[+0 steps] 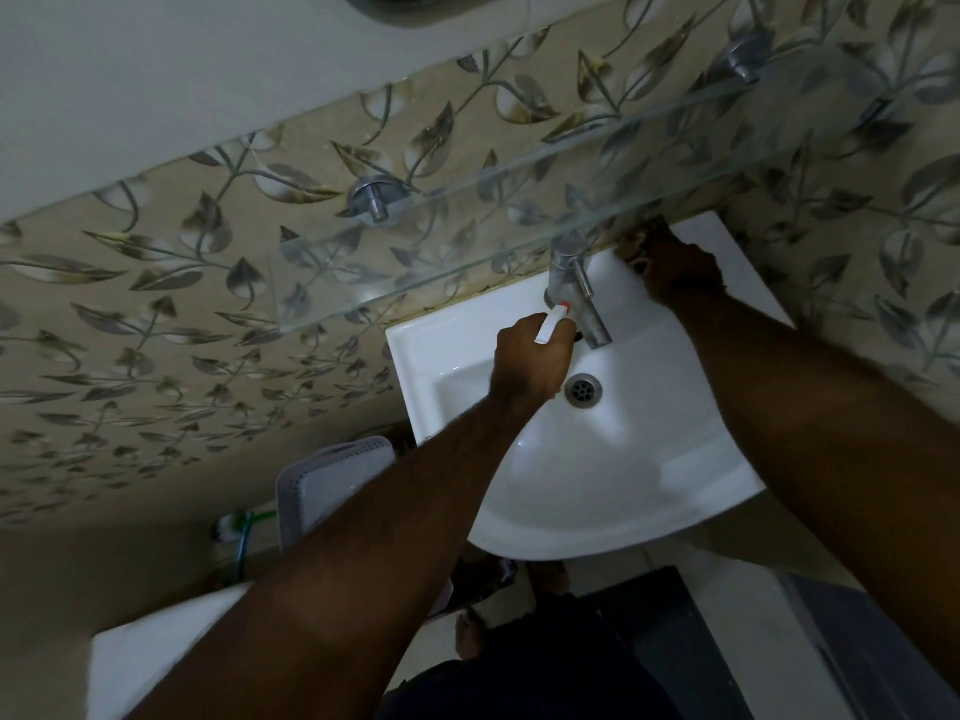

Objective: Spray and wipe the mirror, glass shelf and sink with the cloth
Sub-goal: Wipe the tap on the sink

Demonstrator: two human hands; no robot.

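Observation:
A white sink (623,485) hangs below a glass shelf (467,236) on a leaf-patterned tiled wall. My left hand (527,361) is over the basin, shut on a white spray bottle (553,319) whose red-tipped nozzle sits next to the chrome tap (576,288). My right hand (675,267) presses a dark patterned cloth (636,252) onto the sink's back rim, right of the tap, under the shelf edge. The drain (583,389) lies just right of my left wrist. Only the mirror's lower edge (395,0) shows at the top.
Two chrome brackets (371,200) (745,57) carry the shelf. A pale perforated basket (332,485) stands on the floor left of the sink, with a green hose (249,527) beside it. A white fixture edge (150,662) is at the bottom left. My feet (470,634) are below the basin.

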